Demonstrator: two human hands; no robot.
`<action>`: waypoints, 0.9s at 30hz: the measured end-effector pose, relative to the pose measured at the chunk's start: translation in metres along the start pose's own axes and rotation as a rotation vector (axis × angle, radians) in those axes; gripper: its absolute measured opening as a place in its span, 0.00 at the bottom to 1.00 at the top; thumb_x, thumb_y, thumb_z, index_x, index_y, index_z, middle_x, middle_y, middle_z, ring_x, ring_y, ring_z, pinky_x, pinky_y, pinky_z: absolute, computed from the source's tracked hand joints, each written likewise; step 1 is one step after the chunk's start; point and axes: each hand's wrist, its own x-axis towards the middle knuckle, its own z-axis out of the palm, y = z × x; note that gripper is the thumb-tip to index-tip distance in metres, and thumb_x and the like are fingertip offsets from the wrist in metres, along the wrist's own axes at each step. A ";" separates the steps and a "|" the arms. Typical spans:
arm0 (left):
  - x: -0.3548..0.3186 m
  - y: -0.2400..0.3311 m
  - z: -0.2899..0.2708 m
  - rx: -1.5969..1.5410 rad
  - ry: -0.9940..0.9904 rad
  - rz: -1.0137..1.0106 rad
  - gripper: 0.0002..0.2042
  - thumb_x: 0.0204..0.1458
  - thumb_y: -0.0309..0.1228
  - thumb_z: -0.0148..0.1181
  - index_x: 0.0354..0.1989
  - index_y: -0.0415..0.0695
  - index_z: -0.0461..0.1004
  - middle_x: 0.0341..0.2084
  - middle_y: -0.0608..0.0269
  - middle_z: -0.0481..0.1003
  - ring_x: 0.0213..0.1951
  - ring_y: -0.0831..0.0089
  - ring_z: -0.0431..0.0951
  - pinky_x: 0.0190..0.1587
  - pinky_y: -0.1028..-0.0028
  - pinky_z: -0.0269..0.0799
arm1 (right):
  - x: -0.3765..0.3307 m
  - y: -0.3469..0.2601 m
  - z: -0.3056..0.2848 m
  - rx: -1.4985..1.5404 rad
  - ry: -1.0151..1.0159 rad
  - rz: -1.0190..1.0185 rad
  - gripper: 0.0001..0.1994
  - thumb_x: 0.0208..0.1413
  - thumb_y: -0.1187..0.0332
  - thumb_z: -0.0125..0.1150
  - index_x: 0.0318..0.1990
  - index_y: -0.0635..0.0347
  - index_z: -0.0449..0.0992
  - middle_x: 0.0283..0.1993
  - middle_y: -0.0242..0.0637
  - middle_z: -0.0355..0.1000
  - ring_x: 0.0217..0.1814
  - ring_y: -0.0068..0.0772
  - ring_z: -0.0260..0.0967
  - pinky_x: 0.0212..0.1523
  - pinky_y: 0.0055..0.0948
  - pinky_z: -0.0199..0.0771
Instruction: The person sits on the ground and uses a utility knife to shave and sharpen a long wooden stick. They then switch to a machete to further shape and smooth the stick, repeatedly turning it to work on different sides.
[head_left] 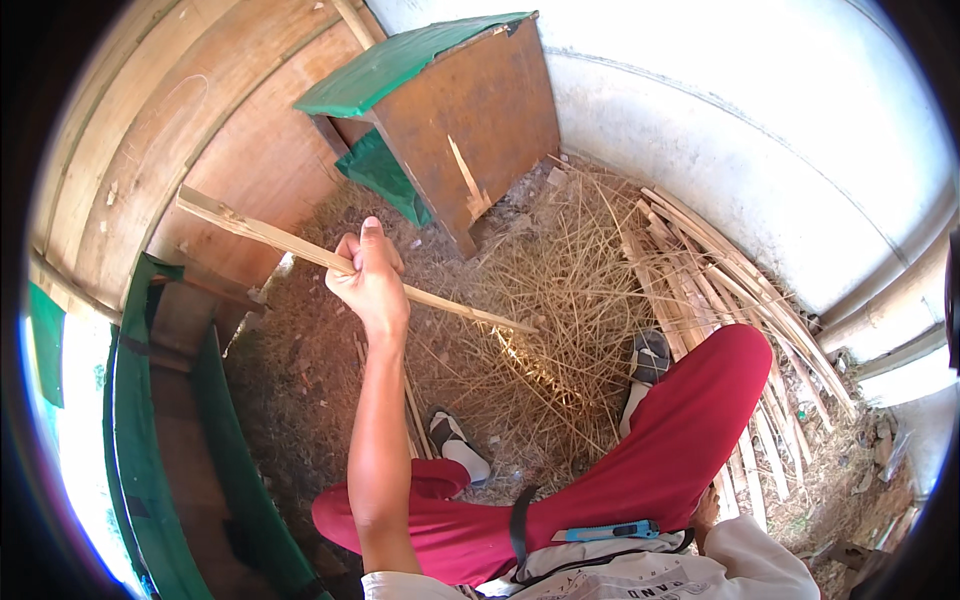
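My left hand (pixel 370 275) is raised in front of me with its fingers wrapped round a long bamboo strip (pixel 270 236). The strip slants from upper left down to the right, its wider end at the left and its thin end over the straw. Only a bit of my right hand (pixel 706 512) shows, low beside my right thigh; its fingers are hidden. A blue utility knife (pixel 610 531) lies across my lap on a light-coloured pouch or cloth, apart from the left hand.
Split bamboo strips (pixel 740 275) lie piled along the white wall (pixel 720 120) at right. Straw-like shavings (pixel 570 280) cover the floor between my feet. A wooden cabinet (pixel 470 120) with a green top stands ahead. At left is a green-covered frame (pixel 150 430) beside the plank wall (pixel 190 110).
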 end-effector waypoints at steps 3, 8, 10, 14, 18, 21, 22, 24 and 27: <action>-0.002 0.000 0.001 -0.007 -0.006 -0.004 0.23 0.60 0.28 0.59 0.19 0.53 0.49 0.09 0.72 0.58 0.13 0.85 0.53 0.16 0.79 0.49 | -0.003 -0.002 -0.010 0.007 0.014 0.052 0.26 0.53 0.65 0.59 0.59 0.66 0.64 0.54 0.60 0.68 0.48 0.61 0.73 0.52 0.50 0.72; -0.006 0.003 0.002 0.001 0.018 -0.004 0.23 0.60 0.25 0.55 0.19 0.54 0.46 0.11 0.75 0.52 0.12 0.84 0.50 0.15 0.76 0.44 | -0.006 0.002 -0.018 0.026 0.016 0.091 0.28 0.54 0.66 0.58 0.61 0.66 0.62 0.53 0.60 0.69 0.49 0.61 0.73 0.53 0.50 0.72; -0.007 0.001 0.001 -0.013 0.015 -0.011 0.23 0.60 0.25 0.55 0.19 0.54 0.46 0.11 0.75 0.52 0.12 0.84 0.50 0.15 0.76 0.44 | -0.006 0.007 -0.021 0.052 -0.003 0.106 0.28 0.54 0.66 0.58 0.62 0.67 0.61 0.53 0.60 0.70 0.49 0.61 0.73 0.53 0.51 0.71; -0.005 0.005 0.002 -0.001 0.037 -0.005 0.23 0.60 0.25 0.55 0.20 0.54 0.46 0.11 0.75 0.52 0.12 0.84 0.50 0.15 0.77 0.44 | 0.002 0.023 -0.015 0.160 -0.153 0.101 0.24 0.54 0.69 0.55 0.59 0.69 0.64 0.44 0.58 0.73 0.46 0.63 0.73 0.50 0.53 0.72; -0.001 0.003 0.000 -0.034 0.025 -0.042 0.23 0.60 0.27 0.58 0.20 0.53 0.48 0.11 0.74 0.57 0.13 0.86 0.53 0.15 0.80 0.48 | 0.000 0.036 -0.009 0.759 -0.213 0.225 0.12 0.56 0.64 0.54 0.26 0.63 0.75 0.21 0.43 0.72 0.20 0.44 0.70 0.20 0.37 0.67; 0.001 -0.004 -0.002 -0.032 0.018 -0.039 0.23 0.59 0.28 0.60 0.19 0.52 0.50 0.11 0.74 0.59 0.14 0.88 0.55 0.16 0.82 0.49 | 0.003 0.046 -0.014 1.177 -0.486 0.456 0.18 0.62 0.52 0.48 0.29 0.55 0.74 0.23 0.36 0.70 0.18 0.26 0.59 0.16 0.26 0.55; 0.001 -0.005 -0.002 -0.021 0.016 -0.034 0.23 0.59 0.28 0.60 0.19 0.52 0.50 0.12 0.74 0.59 0.14 0.88 0.55 0.16 0.82 0.49 | -0.002 0.041 -0.022 1.289 -0.513 0.480 0.20 0.63 0.49 0.47 0.31 0.54 0.74 0.24 0.36 0.70 0.18 0.27 0.58 0.16 0.26 0.55; 0.001 -0.008 0.001 0.010 0.031 -0.008 0.23 0.60 0.26 0.57 0.20 0.53 0.48 0.11 0.74 0.55 0.13 0.86 0.53 0.16 0.79 0.47 | -0.002 0.045 -0.034 1.472 -0.721 0.555 0.22 0.65 0.44 0.39 0.39 0.52 0.71 0.28 0.36 0.70 0.21 0.29 0.57 0.22 0.29 0.57; 0.002 -0.008 0.003 0.010 0.037 0.017 0.23 0.60 0.26 0.55 0.20 0.54 0.47 0.10 0.74 0.53 0.12 0.85 0.51 0.15 0.77 0.46 | 0.003 0.052 -0.034 1.682 -1.057 0.557 0.17 0.67 0.52 0.37 0.42 0.52 0.71 0.30 0.37 0.71 0.25 0.31 0.59 0.27 0.32 0.60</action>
